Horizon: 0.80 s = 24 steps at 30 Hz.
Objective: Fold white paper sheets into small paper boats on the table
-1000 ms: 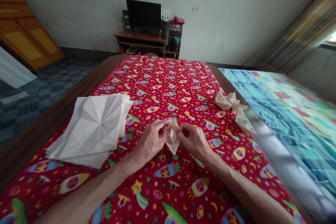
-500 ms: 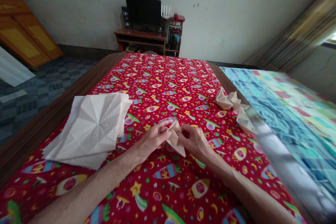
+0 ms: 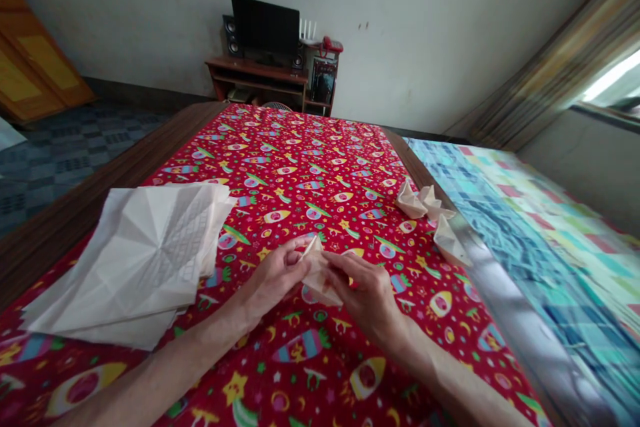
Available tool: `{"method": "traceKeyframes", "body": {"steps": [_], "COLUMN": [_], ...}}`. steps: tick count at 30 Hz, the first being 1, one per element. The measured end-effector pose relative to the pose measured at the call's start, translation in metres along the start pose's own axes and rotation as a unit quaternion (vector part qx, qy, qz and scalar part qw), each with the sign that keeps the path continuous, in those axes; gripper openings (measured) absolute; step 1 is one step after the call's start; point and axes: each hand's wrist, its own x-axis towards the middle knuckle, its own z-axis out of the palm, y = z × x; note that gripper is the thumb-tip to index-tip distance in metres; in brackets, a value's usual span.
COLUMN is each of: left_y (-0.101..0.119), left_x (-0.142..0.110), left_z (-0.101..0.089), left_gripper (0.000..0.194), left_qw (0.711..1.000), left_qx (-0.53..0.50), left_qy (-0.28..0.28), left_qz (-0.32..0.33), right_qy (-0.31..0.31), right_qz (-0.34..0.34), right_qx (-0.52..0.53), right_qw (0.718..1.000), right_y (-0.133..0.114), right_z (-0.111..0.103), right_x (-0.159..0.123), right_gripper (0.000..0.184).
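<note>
A small folded paper boat (image 3: 319, 275) is held between my two hands over the red patterned tablecloth (image 3: 320, 180). My left hand (image 3: 280, 273) pinches its left side between thumb and fingers. On its right side my right hand (image 3: 363, 287) grips it, with the fingertips pressed on the paper near the peak. To the left lies a stack of creased paper sheets (image 3: 135, 247), some printed with a grid. Several finished-looking paper boats (image 3: 450, 243) sit near the table's right edge.
Dark wooden table edges (image 3: 115, 170) border the cloth. A bed with a blue checked cover (image 3: 480, 213) adjoins the right side. Beyond the table's far end stands a desk (image 3: 260, 73) with a monitor (image 3: 265, 27) and a red telephone (image 3: 331, 45).
My right hand has shifted its fingers from inside the boat's fold to its outer right side. The paper looks flatter and turned. The whole view has swung slightly to the right.
</note>
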Motion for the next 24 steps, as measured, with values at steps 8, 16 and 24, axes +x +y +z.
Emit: {"method": "traceKeyframes", "body": {"steps": [8,16,24], "left_y": [-0.01,-0.02,-0.028], "left_x": [0.006,0.01,0.012], "left_z": [-0.007,-0.011,-0.017], "left_gripper": [0.074,0.054,0.038], "left_qw": [0.999,0.993,0.985], "left_qx": [0.008,0.09,0.147], "left_qy": [-0.036,-0.014,-0.024], "left_qz": [0.032,0.074,0.084], "right_qy": [0.017,0.179,0.056], "right_qz": [0.072,0.132,0.124], "right_qx": [0.007,-0.207,-0.331], "right_qw": [0.997,0.953,0.934], "right_y": [0.017,0.111,0.165], "right_z": [-0.029,-0.157,-0.188], "right_x": [0.013,0.066,0.084], "right_gripper": [0.015,0.028,0.028]}}
